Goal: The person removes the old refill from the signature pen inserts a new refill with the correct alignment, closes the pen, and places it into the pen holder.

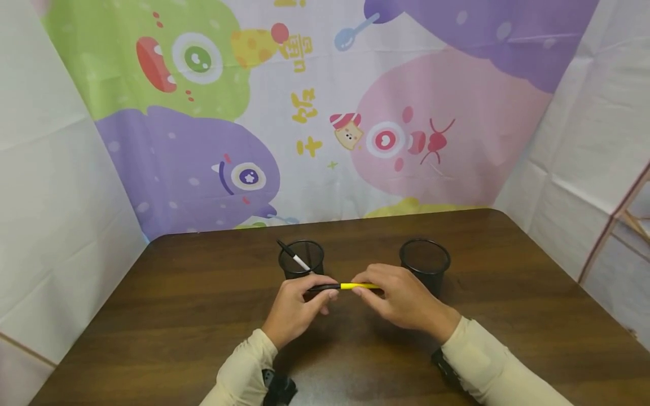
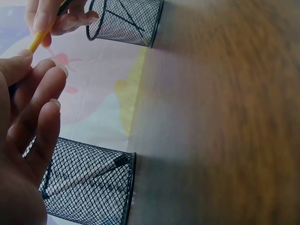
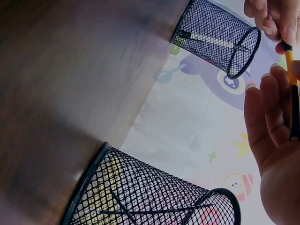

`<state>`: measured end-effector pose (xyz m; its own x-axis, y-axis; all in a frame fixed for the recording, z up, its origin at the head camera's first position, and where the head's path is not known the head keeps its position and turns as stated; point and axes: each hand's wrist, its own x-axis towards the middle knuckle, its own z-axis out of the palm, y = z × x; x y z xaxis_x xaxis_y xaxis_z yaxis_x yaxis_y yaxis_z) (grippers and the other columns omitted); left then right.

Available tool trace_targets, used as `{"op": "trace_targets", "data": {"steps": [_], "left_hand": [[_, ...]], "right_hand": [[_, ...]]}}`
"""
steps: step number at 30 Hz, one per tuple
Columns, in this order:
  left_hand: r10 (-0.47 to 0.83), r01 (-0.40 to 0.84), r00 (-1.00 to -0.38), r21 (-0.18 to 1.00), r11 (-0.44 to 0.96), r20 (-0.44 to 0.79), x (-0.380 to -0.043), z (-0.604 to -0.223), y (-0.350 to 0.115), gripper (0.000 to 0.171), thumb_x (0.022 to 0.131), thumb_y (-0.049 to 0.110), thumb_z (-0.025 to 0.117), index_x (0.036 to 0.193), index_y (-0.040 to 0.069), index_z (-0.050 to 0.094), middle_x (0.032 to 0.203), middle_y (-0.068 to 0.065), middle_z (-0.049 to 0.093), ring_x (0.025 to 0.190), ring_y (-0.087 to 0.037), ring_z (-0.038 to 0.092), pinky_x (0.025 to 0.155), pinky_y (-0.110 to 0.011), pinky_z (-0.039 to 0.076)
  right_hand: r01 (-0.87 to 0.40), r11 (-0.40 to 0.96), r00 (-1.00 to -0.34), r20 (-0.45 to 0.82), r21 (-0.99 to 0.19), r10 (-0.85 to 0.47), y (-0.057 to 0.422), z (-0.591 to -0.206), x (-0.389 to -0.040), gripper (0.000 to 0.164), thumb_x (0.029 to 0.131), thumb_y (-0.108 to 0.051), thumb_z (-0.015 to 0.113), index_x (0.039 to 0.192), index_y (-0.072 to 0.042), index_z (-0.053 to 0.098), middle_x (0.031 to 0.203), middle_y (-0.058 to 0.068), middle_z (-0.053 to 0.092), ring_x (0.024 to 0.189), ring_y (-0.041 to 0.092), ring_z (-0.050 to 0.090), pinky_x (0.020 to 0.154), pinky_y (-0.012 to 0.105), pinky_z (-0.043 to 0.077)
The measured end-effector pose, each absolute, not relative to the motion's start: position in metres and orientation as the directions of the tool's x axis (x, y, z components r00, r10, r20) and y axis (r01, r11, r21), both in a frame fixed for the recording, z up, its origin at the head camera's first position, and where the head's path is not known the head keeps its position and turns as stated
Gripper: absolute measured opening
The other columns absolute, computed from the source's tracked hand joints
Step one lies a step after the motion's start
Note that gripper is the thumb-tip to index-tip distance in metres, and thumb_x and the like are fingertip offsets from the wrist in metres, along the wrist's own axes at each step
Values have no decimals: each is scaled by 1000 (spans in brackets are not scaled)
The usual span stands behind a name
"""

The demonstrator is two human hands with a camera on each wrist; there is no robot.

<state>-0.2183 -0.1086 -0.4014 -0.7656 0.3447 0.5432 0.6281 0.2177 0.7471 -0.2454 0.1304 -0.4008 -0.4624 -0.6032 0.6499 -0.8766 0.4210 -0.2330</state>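
Observation:
A pen with a black end and a yellow barrel (image 1: 349, 286) lies level between two hands above the table. My left hand (image 1: 297, 309) pinches its black end between thumb and fingers. On the yellow part, my right hand (image 1: 403, 294) pinches from the other side. The right wrist view shows another black section of the pen (image 3: 294, 112) by the right palm. Behind the left hand stands a black mesh pen cup (image 1: 291, 274), with a black-and-white pen (image 1: 301, 262) leaning inside. A second mesh cup (image 1: 431, 277) stands behind the right hand; thin dark lines show through its mesh.
The brown wooden table (image 1: 203, 316) spreads around both hands. A cartoon-printed cloth (image 1: 315, 186) hangs along its far edge, with white cloth (image 1: 61, 169) at the left side and more white cloth (image 1: 563, 169) at the right.

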Motion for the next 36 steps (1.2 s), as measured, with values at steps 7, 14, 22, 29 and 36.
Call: {"op": "trace_targets", "data": {"steps": [7,14,22,29,36], "left_hand": [[357,593,-791,767,244,498,-221,-407,-111,15,92,4,72,107,4,75,88,-8,74,60,-17,68,59,-30,58],[362,568,-805,788,239,470,-213,-396,-111,14,93,-2,69,106,-2,73,85,-15,73,63,-29,69,59,-34,60],[355,585,-794,779,227,493,-217,-398,-113,12,92,-2,69,104,-3,73,83,-15,73,64,-28,70,58,-34,60],[357,585,-794,778,230,492,-219,-399,-115,10,92,-3,69,102,-3,72,81,-17,72,63,-24,70,58,-34,60],[352,586,-795,777,230,494,-219,-398,-115,9,93,-4,68,101,-3,72,79,-16,71,61,-29,69,58,-35,60]], "right_hand": [[-879,423,-453,659,-220,-600,129,-399,-244,11,93,-16,74,103,-13,73,85,-11,59,67,2,48,58,17,42],[-886,415,-434,678,-204,-593,131,-400,-246,12,91,-14,76,102,-12,73,86,-11,60,68,1,48,58,17,42],[-881,425,-446,671,-209,-593,131,-399,-246,12,91,-14,75,103,-13,73,86,-11,61,68,1,48,59,17,42],[-878,436,-443,675,-196,-590,132,-400,-247,13,90,-11,76,102,-12,73,86,-11,61,68,1,48,58,18,43],[-876,441,-448,661,-193,-602,132,-399,-248,12,93,-11,73,104,-11,74,85,-11,60,67,0,46,58,17,42]]}}
